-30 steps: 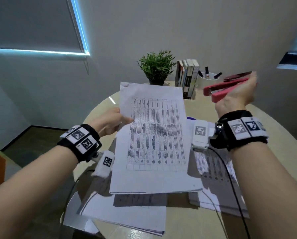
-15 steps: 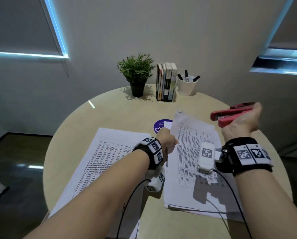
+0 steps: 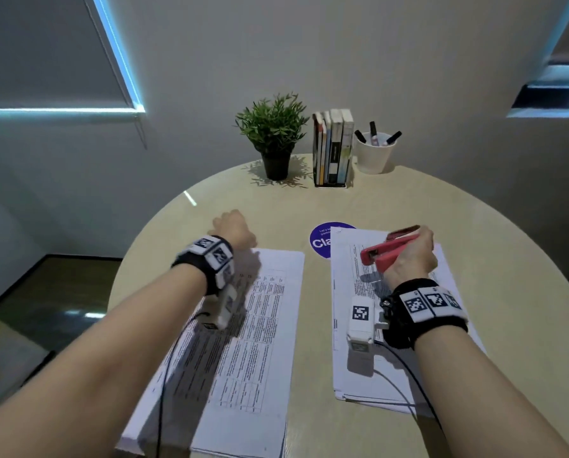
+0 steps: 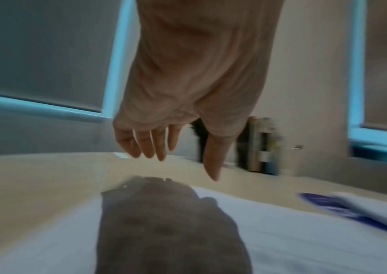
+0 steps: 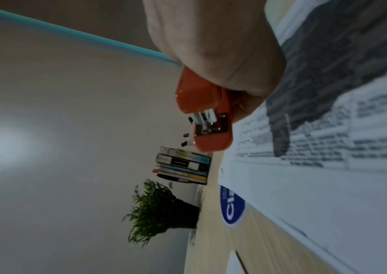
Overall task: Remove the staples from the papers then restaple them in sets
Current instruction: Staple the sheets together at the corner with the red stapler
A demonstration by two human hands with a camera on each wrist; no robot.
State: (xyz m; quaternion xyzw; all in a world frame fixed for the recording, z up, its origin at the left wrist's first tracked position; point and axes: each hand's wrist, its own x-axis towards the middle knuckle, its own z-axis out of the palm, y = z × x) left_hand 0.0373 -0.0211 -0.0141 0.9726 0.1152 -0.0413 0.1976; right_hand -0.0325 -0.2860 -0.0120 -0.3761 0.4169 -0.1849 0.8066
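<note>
While the right hand [image 3: 412,256] clasps the red stapler [image 3: 387,251] above the right paper stack [image 3: 352,285], the left hand [image 3: 235,228] hovers over the far left corner of the left paper stack [image 3: 266,325]. Left grip: released, fingers [image 4: 150,142] straight and slightly spread, thumb apart, nothing held; the fingertips hang above the bare worktop [image 3: 491,233] just past the paper edge, and its shadow falls on the sheet below. Right grip: grasping the stapler, fingers wrapped round its rear half, the mouth pointing left and away from the wrist. In the right wrist view the stapler's [image 5: 201,115] metal front shows, mouth partly open, clear of the paper.

Both stacks lie flat on the round worktop, side by side with a strip of bare wood between them, printed tables face up. Right stack's far left corner overlaps a round blue sticker [image 3: 319,241].

At the far edge: potted plant [image 3: 273,137], row of upright books [image 3: 332,147], white cup with markers [image 3: 374,153], all well apart from the papers. Staples in the stacks: too small to tell.
</note>
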